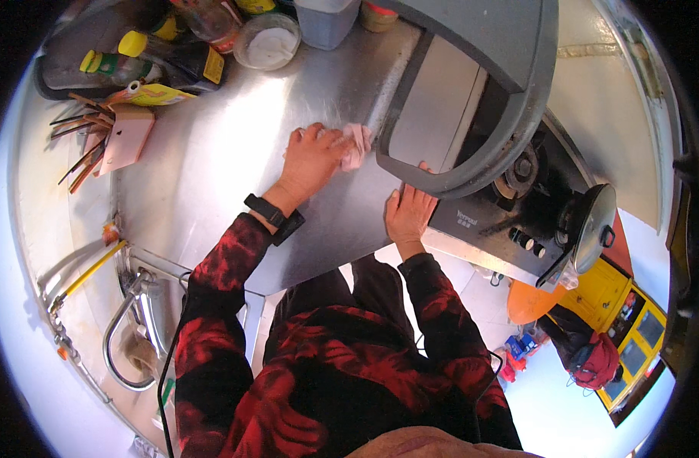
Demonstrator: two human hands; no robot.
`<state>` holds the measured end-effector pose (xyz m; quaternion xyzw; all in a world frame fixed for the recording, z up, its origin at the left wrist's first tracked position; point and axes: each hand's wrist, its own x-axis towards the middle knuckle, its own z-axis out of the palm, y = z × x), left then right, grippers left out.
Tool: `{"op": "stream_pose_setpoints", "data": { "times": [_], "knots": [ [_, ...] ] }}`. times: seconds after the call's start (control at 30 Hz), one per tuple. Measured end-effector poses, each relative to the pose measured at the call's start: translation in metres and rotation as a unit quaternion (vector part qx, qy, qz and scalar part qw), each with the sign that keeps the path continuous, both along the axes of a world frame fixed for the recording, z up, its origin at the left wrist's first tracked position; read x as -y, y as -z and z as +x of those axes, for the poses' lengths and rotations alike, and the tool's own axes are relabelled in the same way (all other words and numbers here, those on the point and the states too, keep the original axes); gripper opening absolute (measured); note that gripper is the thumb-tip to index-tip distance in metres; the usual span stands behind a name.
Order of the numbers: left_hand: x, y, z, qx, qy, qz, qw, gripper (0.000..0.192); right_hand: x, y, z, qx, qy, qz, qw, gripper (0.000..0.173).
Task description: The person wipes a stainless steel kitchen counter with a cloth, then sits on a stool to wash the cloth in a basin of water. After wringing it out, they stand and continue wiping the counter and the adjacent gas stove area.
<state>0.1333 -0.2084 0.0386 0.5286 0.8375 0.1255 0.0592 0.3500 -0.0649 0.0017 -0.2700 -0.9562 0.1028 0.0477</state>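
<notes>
My left hand (315, 160) presses a crumpled pink cloth (356, 147) onto the stainless steel countertop (212, 172); the cloth sticks out past the fingers on the right. A black band circles that wrist. My right hand (409, 214) rests with spread fingers on the counter near the front edge, beside the black gas stove (475, 223), and holds nothing that shows. The tip of one finger appears through the opening of a grey range hood part (469, 180) that overhangs the counter and the stove's left side.
At the back left are a black tray (57, 89) of bottles, a bowl (266, 43) of white powder and a pink holder (129, 137) of chopsticks. A lidded pan (595, 229) sits on the stove. A curved faucet (112, 349) stands lower left. Another person (595, 363) is at the far right.
</notes>
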Motion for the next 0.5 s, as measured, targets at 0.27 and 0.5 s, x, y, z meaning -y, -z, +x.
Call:
{"op": "stream_pose_setpoints", "data": {
  "times": [0.27, 0.5],
  "knots": [
    [-0.065, 0.008, -0.033, -0.064, -0.082, 0.083, 0.991, 0.063, 0.0, -0.002, 0.0, 0.02, 0.014, -0.017, 1.0, 0.062],
    [-0.055, 0.027, -0.013, -0.034, -0.005, 0.005, 0.999, 0.046, 0.001, -0.008, -0.004, 0.01, 0.032, -0.065, 0.997, 0.061]
  ]
}}
